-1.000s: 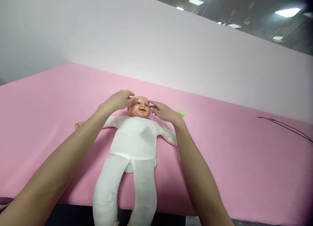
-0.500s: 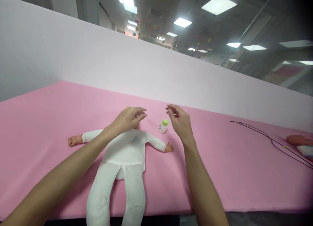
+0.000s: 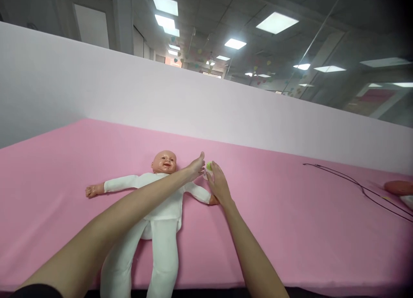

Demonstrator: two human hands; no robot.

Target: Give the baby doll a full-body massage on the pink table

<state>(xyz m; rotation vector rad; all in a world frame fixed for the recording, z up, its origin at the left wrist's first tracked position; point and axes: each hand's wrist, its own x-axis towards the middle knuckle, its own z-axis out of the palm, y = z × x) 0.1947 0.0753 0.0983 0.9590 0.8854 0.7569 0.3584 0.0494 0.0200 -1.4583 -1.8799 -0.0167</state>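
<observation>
A doll with a bare plastic head [image 3: 165,162] lies face up in a white cloth suit [image 3: 164,242], arms spread. Beyond its arm on my right stands a small whitish bottle with a green cap [image 3: 208,166], partly covered by my fingers. My left hand [image 3: 195,167] reaches across the doll's chest to the bottle's left side, thumb raised and fingers apart, holding nothing. At the bottle's right side is my right hand [image 3: 220,184], its fingers stretched past the cap and its thumb in front of the bottle. Whether it touches the bottle is hard to see.
A pink padded surface [image 3: 274,229] lies beneath everything, with a pale wall [image 3: 129,87] along its back. Thin dark cord [image 3: 342,173] runs across the right side. Beside it, at the right edge, is a brownish rounded object [image 3: 398,187], cut off by the frame.
Both hands have come down and closer together around the bottle, uncovering the doll's head. The view has shifted slightly. The bottle keeps its place beside the doll's arm.
</observation>
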